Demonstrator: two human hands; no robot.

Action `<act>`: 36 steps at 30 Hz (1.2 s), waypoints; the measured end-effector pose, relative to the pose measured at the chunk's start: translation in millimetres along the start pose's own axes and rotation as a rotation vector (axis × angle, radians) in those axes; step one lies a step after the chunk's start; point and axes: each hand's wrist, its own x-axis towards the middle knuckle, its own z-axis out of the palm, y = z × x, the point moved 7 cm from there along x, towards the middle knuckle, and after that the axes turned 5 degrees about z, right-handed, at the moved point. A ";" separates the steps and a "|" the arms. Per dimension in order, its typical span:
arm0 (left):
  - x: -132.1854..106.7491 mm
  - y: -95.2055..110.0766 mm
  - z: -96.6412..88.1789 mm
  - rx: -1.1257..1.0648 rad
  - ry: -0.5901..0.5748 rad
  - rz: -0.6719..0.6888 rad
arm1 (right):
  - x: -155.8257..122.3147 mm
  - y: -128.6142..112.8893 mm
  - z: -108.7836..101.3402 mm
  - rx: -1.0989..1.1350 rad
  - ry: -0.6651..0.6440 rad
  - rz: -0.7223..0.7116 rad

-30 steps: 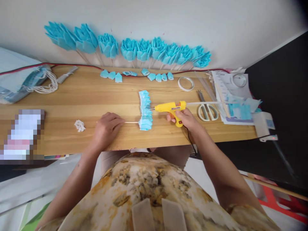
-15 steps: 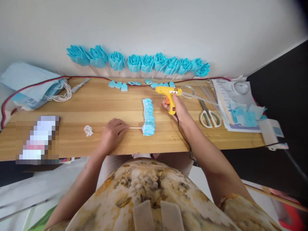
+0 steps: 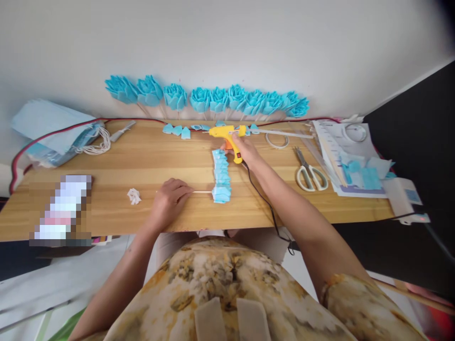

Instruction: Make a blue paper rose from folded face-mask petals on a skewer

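Observation:
My right hand (image 3: 242, 150) is wrapped round a yellow glue gun (image 3: 225, 133) with a clear glue stick (image 3: 280, 132) in its back end. The nozzle points left, above the top end of a pleated light-blue strip (image 3: 221, 170). That strip lies upright on the table, and its lower end is wound round a thin white stick (image 3: 202, 192). My left hand (image 3: 172, 198) rests on the table, closed on the stick's other part. Small folded blue pieces (image 3: 185, 133) lie in a row near the wall, some of them hidden behind the glue gun.
Several blue flowers (image 3: 175, 97) on sticks lean on the wall. Scissors (image 3: 308, 173), a tape roll (image 3: 277, 139) and papers (image 3: 341, 156) are at right. A phone (image 3: 64, 208), crumpled white scrap (image 3: 134, 196) and packed blue sheets (image 3: 57, 128) are at left. The gun's cord (image 3: 261, 194) hangs over the edge.
The glue gun in my right hand has moved left, from right of the pleated strip to above its top end. My left hand keeps its hold on the stick. The view has shifted slightly.

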 end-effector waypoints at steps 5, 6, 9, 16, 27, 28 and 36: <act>-1.0 0.4 1.4 -0.006 0.001 0.019 | 5.0 3.6 11.7 -0.098 -0.092 -0.054; -1.3 0.8 1.5 -0.006 -0.001 0.018 | 4.2 3.7 12.4 -0.108 -0.093 -0.061; 0.1 2.7 -0.6 -0.015 -0.003 0.008 | 2.7 2.2 12.4 -0.123 -0.079 -0.051; 32.1 -20.2 -3.7 0.047 -0.016 0.041 | 28.9 -16.6 2.9 -0.123 -0.014 -0.126; 46.7 -58.8 10.5 -0.045 0.040 0.058 | -10.5 -31.0 -37.3 -0.213 0.146 -0.213; 46.7 -58.9 10.5 -0.049 0.039 0.052 | -16.5 -27.9 -41.4 -0.218 0.166 -0.196; 47.0 -58.0 8.6 -0.054 0.061 0.070 | -31.9 0.0 -44.6 -0.212 0.240 -0.066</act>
